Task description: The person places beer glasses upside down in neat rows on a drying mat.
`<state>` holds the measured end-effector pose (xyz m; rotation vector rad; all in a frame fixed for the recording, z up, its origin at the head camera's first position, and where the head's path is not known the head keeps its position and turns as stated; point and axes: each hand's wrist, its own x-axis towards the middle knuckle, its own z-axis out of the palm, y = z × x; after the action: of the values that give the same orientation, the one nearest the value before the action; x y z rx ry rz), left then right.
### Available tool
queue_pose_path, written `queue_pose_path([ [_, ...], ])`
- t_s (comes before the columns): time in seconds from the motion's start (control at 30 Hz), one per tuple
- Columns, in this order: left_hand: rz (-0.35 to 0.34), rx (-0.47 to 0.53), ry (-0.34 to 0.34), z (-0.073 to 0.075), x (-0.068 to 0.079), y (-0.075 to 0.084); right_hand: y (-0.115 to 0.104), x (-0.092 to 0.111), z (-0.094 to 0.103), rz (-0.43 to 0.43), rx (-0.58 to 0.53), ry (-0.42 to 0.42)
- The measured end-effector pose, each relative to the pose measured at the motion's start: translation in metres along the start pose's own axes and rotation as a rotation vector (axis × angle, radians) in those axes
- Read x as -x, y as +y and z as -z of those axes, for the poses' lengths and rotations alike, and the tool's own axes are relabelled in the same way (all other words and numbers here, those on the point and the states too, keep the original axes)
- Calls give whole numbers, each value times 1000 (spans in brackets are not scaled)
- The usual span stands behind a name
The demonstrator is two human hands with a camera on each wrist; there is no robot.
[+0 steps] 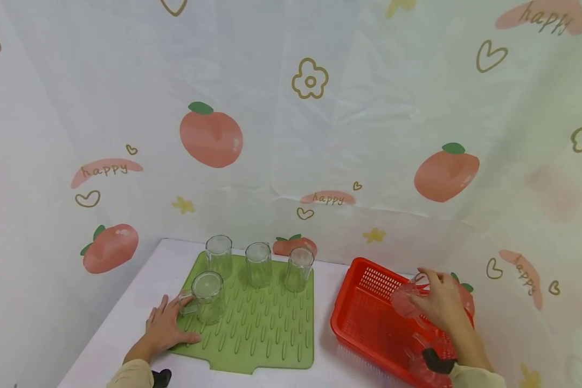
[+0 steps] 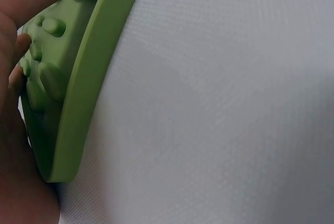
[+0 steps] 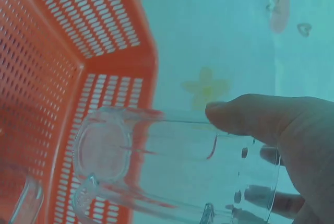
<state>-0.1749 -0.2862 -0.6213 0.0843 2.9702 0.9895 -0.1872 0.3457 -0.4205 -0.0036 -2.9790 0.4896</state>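
My right hand [image 1: 443, 302] grips a clear glass mug [image 1: 404, 303] near its rim, over the red basket [image 1: 338, 310]. In the right wrist view the thumb lies along the side of the mug [image 3: 172, 156], with other fingers at its mouth. Another glass mug [image 1: 429, 358] sits in the basket, partly hidden by my right arm. My left hand [image 1: 164, 327] rests with spread fingers on the left edge of the green drying mat [image 1: 267, 345], fingertips close to the handle of the nearest glass mug [image 1: 208, 302]. Raised nubs of the mat [image 2: 52, 80] show beside that hand.
Along the back of the mat stand three more glasses: a left one [image 1: 219, 258], a middle one [image 1: 258, 267] and a right one [image 1: 298, 272]. A printed curtain [image 1: 359, 134] hangs behind the white table [image 1: 327, 350]. The basket stands to the right of the mat.
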Motion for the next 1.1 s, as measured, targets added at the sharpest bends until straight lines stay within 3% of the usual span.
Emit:
queue_pose_path([
  [0.2, 8, -7, 1, 1, 0, 1, -19, 4, 0, 56, -8, 60],
  [0.43, 56, -23, -65, 4, 0, 8, -36, 8, 0, 149, -83, 133],
  [0.6, 62, -27, -71, 7, 1, 11, -45, 9, -2, 185, -119, 170],
  [0.77, 63, -20, -71, 7, 3, 11, -54, 10, -1, 170, -138, 163],
  [1.1, 52, -16, -59, 6, 1, 9, -69, 9, -6, 148, -286, 112],
])
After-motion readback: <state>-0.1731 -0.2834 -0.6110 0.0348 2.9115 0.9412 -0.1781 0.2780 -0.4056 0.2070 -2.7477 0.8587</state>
